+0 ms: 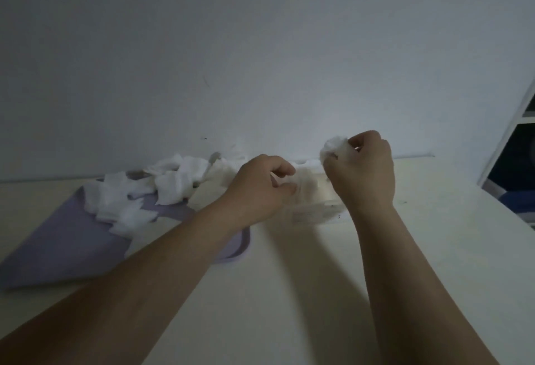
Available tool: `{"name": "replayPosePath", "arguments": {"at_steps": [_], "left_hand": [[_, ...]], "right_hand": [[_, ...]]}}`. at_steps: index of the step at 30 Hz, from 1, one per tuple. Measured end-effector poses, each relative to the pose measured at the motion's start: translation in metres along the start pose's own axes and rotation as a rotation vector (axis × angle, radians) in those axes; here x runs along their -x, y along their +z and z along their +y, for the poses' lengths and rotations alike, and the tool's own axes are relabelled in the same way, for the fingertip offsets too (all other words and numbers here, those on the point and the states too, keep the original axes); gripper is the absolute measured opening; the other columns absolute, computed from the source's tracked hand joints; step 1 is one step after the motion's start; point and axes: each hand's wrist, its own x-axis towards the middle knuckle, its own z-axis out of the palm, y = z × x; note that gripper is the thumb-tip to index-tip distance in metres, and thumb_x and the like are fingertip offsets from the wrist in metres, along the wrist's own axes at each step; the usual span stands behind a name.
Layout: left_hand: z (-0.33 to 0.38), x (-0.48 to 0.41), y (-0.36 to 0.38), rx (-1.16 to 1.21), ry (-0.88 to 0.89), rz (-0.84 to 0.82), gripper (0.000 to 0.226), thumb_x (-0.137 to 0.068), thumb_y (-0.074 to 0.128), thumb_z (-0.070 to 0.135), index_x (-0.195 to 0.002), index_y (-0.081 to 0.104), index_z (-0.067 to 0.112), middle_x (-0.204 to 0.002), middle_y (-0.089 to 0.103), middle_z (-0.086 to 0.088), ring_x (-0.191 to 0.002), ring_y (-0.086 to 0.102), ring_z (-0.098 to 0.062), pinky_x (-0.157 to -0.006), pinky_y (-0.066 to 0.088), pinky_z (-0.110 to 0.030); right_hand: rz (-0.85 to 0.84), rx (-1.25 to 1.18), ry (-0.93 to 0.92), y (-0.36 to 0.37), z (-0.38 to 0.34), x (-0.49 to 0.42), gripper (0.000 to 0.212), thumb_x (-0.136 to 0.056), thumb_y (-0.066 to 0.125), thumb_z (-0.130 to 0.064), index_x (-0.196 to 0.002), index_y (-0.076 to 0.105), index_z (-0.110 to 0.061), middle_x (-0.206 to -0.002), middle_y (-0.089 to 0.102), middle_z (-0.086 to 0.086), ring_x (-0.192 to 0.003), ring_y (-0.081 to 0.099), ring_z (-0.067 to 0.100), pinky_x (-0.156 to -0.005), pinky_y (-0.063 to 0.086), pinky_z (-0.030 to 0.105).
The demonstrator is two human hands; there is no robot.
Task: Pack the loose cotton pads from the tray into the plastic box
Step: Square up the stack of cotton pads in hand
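Several loose white cotton pads [136, 199] lie heaped on a lilac tray [58, 249] at the left of the table. A clear plastic box [315, 208] stands between my hands near the wall, with pads inside it. My left hand [260, 185] curls against the box's left side, its fingers closed on pads at the box's edge. Just above the box's right end, my right hand [362, 168] is raised and pinches a bunched cotton pad [333, 146]. My forearms hide part of the tray and box.
The white table [289, 278] ends at a pale wall [260, 61] just behind the box. A white shelf unit [509, 139] with dark compartments stands at the far right, past the table's edge.
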Motion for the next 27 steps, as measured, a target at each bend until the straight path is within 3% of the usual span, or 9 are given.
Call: {"name": "replayPosePath", "arguments": {"at_steps": [4, 10, 13, 16, 19, 21, 23, 26, 27], "left_hand": [[-0.004, 0.003, 0.012, -0.076, -0.001, -0.037, 0.009, -0.077, 0.069, 0.050, -0.084, 0.070, 0.044, -0.102, 0.061, 0.016, -0.076, 0.061, -0.005, -0.078, 0.054, -0.030], [-0.012, 0.006, 0.016, -0.022, 0.027, -0.014, 0.005, -0.088, 0.074, 0.036, -0.083, 0.075, 0.034, -0.098, 0.062, 0.012, -0.068, 0.056, 0.006, -0.073, 0.046, -0.020], [-0.012, 0.006, 0.017, -0.002, 0.021, -0.011, 0.006, -0.089, 0.075, 0.036, -0.085, 0.076, 0.031, -0.099, 0.062, 0.011, -0.068, 0.055, 0.007, -0.071, 0.043, -0.018], [-0.013, 0.008, 0.017, 0.000, 0.032, 0.003, 0.012, -0.090, 0.074, 0.035, -0.078, 0.073, 0.035, -0.097, 0.062, 0.012, -0.069, 0.057, 0.004, -0.074, 0.046, -0.021], [-0.013, 0.011, 0.018, 0.001, 0.038, 0.017, 0.018, -0.092, 0.072, 0.034, -0.074, 0.072, 0.035, -0.096, 0.061, 0.012, -0.073, 0.059, 0.002, -0.074, 0.047, -0.020], [-0.012, 0.012, 0.019, -0.010, 0.057, 0.019, 0.018, -0.094, 0.070, 0.033, -0.075, 0.072, 0.033, -0.095, 0.061, 0.011, -0.076, 0.059, -0.001, -0.073, 0.044, -0.018], [-0.012, 0.013, 0.019, -0.021, 0.096, -0.007, 0.018, -0.096, 0.066, 0.028, -0.080, 0.074, 0.029, -0.096, 0.061, 0.007, -0.077, 0.059, -0.004, -0.072, 0.042, -0.019], [-0.016, 0.020, 0.012, 0.049, 0.123, 0.015, 0.013, -0.098, 0.063, 0.020, -0.094, 0.075, 0.024, -0.104, 0.059, 0.007, -0.085, 0.060, -0.006, -0.079, 0.046, -0.017], [-0.019, 0.024, 0.007, 0.064, 0.124, 0.038, 0.014, -0.098, 0.062, 0.018, -0.098, 0.075, 0.024, -0.106, 0.058, 0.010, -0.086, 0.061, -0.006, -0.080, 0.046, -0.015]], "right_hand": [[-0.081, 0.316, -0.026, 0.009, 0.023, -0.004, 0.024, -0.083, 0.062, -0.022, -0.106, 0.057, -0.016, -0.107, 0.054, 0.003, -0.091, 0.048, 0.026, -0.072, 0.038, 0.035], [-0.217, 0.520, -0.055, 0.019, 0.018, -0.006, 0.021, -0.084, 0.061, -0.039, -0.096, 0.062, -0.022, -0.092, 0.067, -0.001, -0.088, 0.063, 0.027, -0.079, 0.031, 0.034], [-0.336, 0.475, -0.017, 0.015, 0.014, -0.005, 0.013, -0.075, 0.060, -0.029, -0.080, 0.059, -0.016, -0.081, 0.066, 0.002, -0.074, 0.061, 0.027, -0.066, 0.039, 0.029], [-0.472, 0.378, -0.019, 0.011, 0.008, 0.000, 0.013, -0.072, 0.056, -0.013, -0.066, 0.045, -0.015, -0.068, 0.051, 0.002, -0.059, 0.048, 0.024, -0.050, 0.031, 0.025], [-0.412, 0.338, -0.080, 0.014, 0.006, 0.005, 0.004, -0.075, 0.057, -0.006, -0.075, 0.061, -0.008, -0.075, 0.061, 0.006, -0.066, 0.059, 0.028, -0.054, 0.049, 0.030], [-0.371, 0.343, -0.085, 0.015, 0.006, 0.007, 0.017, -0.076, 0.061, -0.006, -0.090, 0.070, -0.007, -0.087, 0.068, 0.009, -0.076, 0.066, 0.030, -0.064, 0.056, 0.033], [-0.387, 0.364, -0.060, 0.014, 0.004, 0.007, 0.017, -0.074, 0.059, -0.007, -0.087, 0.069, -0.011, -0.090, 0.066, 0.006, -0.077, 0.063, 0.029, -0.061, 0.049, 0.028], [-0.413, 0.394, -0.053, 0.008, 0.000, 0.009, 0.006, -0.064, 0.051, -0.008, -0.064, 0.050, -0.014, -0.083, 0.048, 0.006, -0.069, 0.045, 0.027, -0.053, 0.028, 0.024], [-0.417, 0.388, -0.053, 0.007, -0.002, 0.011, 0.007, -0.063, 0.051, -0.009, -0.064, 0.049, -0.015, -0.086, 0.046, 0.006, -0.073, 0.045, 0.028, -0.054, 0.028, 0.024]]}}
